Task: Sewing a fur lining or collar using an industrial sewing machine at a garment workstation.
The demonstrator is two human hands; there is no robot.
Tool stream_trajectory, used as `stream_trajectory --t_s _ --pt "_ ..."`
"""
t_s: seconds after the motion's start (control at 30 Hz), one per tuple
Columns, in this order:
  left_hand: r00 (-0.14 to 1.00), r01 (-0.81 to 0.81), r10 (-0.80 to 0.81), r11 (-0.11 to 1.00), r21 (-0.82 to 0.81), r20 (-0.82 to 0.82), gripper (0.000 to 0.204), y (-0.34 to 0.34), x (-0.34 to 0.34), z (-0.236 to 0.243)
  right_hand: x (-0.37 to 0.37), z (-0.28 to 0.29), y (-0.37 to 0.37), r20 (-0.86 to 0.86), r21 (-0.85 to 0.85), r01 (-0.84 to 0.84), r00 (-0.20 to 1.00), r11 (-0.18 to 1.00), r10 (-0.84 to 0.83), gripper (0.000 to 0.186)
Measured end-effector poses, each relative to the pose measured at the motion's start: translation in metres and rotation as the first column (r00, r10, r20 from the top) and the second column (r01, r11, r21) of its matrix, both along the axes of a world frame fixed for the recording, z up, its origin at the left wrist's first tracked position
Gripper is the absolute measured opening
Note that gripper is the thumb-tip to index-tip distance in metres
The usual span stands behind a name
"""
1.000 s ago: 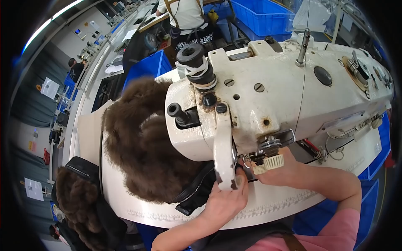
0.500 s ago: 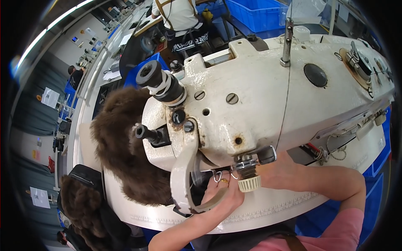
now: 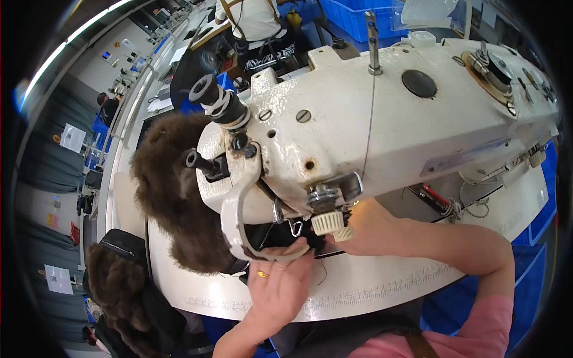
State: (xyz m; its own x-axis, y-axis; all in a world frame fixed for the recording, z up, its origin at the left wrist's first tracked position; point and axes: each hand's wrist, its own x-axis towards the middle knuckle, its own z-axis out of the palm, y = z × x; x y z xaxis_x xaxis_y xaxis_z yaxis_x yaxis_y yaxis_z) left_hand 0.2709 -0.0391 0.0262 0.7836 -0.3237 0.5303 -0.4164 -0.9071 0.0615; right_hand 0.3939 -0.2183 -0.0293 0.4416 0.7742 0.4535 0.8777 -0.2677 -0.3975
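A piece of black fabric (image 3: 311, 237) with a zipper and brown fur (image 3: 173, 197) lies under the head of a white sewing machine (image 3: 352, 119). My left hand (image 3: 277, 289), a ring on one finger, is closed on the fabric's near edge, its fingertips partly behind the machine's curved white guard (image 3: 230, 230). To the right of the needle area, my right hand (image 3: 370, 230) pinches the same fabric. The pale tension knob (image 3: 327, 223) covers some of its fingertips. The needle itself is hidden.
A ruler scale runs along the near edge of the pale table (image 3: 382, 280). Another black fur-trimmed piece (image 3: 116, 280) hangs at the left. A red-handled tool (image 3: 434, 198) lies beneath the machine arm. Blue bins (image 3: 352, 18) and a seated person (image 3: 256, 21) are beyond.
My left hand has drawn back toward me and left, showing more of its back. The right hand has shifted left, and more black fabric shows between them. The view has shifted slightly.
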Motion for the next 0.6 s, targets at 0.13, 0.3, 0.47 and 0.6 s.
stream_trajectory --t_s 0.13,0.3,0.47,0.6 --pt "0.98 0.09 -0.045 0.969 0.232 -0.192 0.024 0.002 0.022 0.023 0.013 -0.007 0.001 0.102 0.114 -0.098 0.991 0.989 0.087 0.014" --pt "0.935 0.117 0.079 0.851 0.511 -0.345 0.015 0.003 0.036 0.038 0.017 -0.006 0.002 0.066 0.161 -0.092 0.994 0.983 0.082 0.011" --pt "0.951 0.061 0.103 0.864 0.5 -0.293 0.025 0.007 -0.01 0.028 0.011 -0.003 -0.003 0.114 -0.062 -0.073 0.99 0.995 0.079 0.013" --pt "0.973 -0.011 0.102 0.915 0.402 -0.206 0.021 0.011 -0.003 0.028 0.006 -0.001 0.001 0.15 0.042 -0.046 0.988 0.998 0.039 0.012"
